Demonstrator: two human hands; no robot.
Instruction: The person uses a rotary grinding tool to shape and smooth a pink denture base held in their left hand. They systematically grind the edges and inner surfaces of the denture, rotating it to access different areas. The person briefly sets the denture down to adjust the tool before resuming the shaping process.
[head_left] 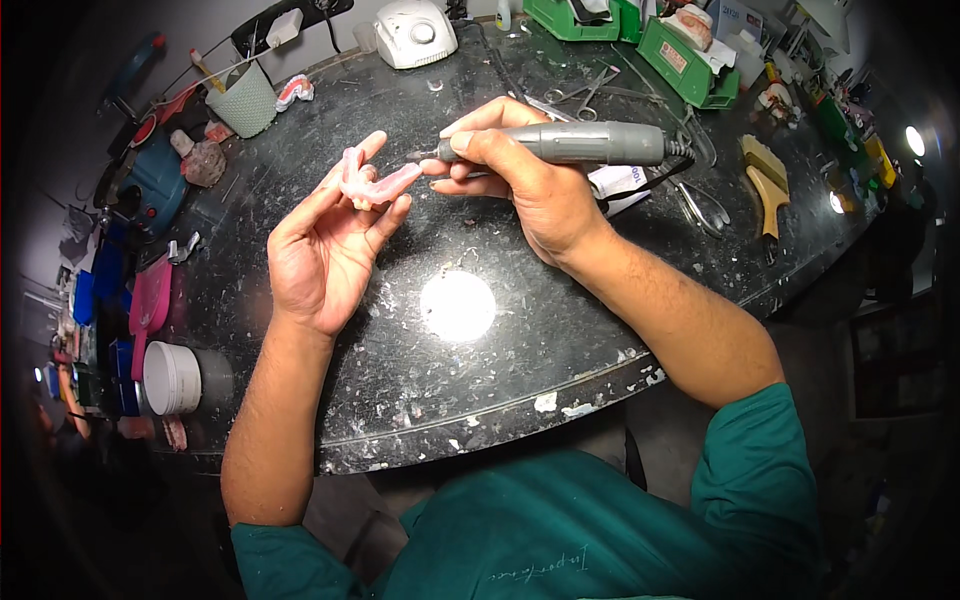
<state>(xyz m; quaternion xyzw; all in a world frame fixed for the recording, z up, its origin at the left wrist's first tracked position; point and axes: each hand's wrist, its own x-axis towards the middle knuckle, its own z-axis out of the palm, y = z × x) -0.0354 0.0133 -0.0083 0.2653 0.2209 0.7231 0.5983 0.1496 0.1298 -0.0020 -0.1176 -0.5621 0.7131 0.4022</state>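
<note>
Left fingers [322, 206] pinching one pink denture [394, 187], right fingers [492, 148] pinching one grey handpiece [600, 143] (one bit [425, 156])

Bare hands, two: one left hand [322, 250] and one right hand [540, 190]. Single items: one curved, translucent pink dental plate [388, 188]; one grey cylindrical corded handpiece [590, 144]; one white box with a round dial [415, 38]; one pale, textured holder [243, 103]; one red-and-white dental model [295, 92]; one round white plastic tub [172, 378]; one wooden-handled flat brush [769, 190] with pale bristles; one black, white-speckled tabletop [545, 325]. Green plastic bins, at least two: one at centre [570, 24], one at right [682, 62]. Overlapping metal hand tools [703, 209]: several, exact number indeterminable.
</note>
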